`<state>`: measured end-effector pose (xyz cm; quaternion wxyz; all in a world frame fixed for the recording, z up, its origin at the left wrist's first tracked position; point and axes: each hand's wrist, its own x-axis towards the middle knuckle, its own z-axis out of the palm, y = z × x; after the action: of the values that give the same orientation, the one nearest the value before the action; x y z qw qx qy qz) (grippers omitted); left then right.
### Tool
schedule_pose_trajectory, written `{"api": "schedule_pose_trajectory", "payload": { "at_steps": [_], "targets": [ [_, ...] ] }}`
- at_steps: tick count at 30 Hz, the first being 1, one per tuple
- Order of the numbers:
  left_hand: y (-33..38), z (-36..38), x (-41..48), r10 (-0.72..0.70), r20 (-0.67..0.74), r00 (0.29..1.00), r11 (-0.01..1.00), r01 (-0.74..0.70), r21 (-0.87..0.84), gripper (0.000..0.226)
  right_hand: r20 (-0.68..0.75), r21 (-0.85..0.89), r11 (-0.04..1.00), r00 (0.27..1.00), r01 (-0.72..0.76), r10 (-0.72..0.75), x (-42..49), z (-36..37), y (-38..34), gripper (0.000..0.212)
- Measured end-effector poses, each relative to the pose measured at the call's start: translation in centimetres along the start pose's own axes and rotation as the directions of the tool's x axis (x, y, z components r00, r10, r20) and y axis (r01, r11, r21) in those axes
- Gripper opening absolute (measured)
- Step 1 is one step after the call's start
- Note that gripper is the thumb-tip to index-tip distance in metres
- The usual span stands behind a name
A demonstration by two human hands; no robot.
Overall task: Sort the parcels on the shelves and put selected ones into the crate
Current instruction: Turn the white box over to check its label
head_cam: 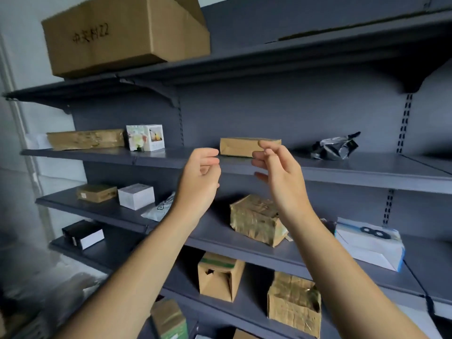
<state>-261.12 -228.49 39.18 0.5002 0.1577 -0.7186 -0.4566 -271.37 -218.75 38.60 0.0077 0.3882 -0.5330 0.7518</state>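
Left hand (pixel 200 177), right hand (pixel 276 167), slack-fingered, before brown parcel (pixel 238 148) on shelf (pixel 367 168)

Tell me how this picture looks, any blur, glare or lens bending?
In the head view the wide-angle lens bows the middle shelf along its front edge, the lower left corner is smeared and blurred, and the taped parcel glints.

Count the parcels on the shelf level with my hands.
4: long brown parcel far left, white printed box beside it, flat brown box centre, black bag right. A white shape further left may be another.
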Motion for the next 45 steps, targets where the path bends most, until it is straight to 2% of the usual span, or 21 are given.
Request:
{"api": "schedule_pose_trajectory", "payload": {
  "at_steps": [11,16,27,33,36,39,45],
  "targets": [
    [-10.4,-6.7,15.7,-0.039,-0.134,0.990,0.999,0.037,-0.016,0.028,0.118,-0.002,1.000,0.993,0.023,-0.022,12.7,14.9,9.1,0.022],
    [-15.1,-11.3,21.4,-0.047,-0.153,0.987,0.999,0.043,-0.034,0.027,0.142,-0.082,0.995,0.989,0.054,-0.042,15.8,21.7,13.0,0.020],
    [-25.0,-23.6,37.3,0.005,-0.085,0.996,0.998,-0.010,-0.058,0.020,0.023,-0.278,0.961,1.000,0.019,-0.013,23.6,38.5,20.1,0.016],
    [-29.7,-27.2,45.1,-0.006,-0.082,0.997,0.998,0.000,-0.066,0.021,-0.017,-0.386,0.922,0.999,-0.034,0.030,27.7,44.7,22.2,0.016],
    [-31.5,-27.9,47.8,-0.021,-0.117,0.993,0.999,0.015,-0.049,0.025,0.003,-0.472,0.880,0.999,-0.042,0.050,29.2,46.5,22.8,0.025],
    [-33.1,-28.2,50.0,-0.086,-0.123,0.989,0.996,0.089,0.017,0.033,0.001,-0.544,0.835,0.995,-0.079,0.095,30.6,47.4,23.4,0.036],
    [-34.7,-27.6,51.9,-0.251,0.063,0.966,0.964,0.244,0.102,0.058,-0.009,-0.661,0.733,0.978,-0.162,0.208,32.8,47.6,25.1,0.058]
  ]
}}
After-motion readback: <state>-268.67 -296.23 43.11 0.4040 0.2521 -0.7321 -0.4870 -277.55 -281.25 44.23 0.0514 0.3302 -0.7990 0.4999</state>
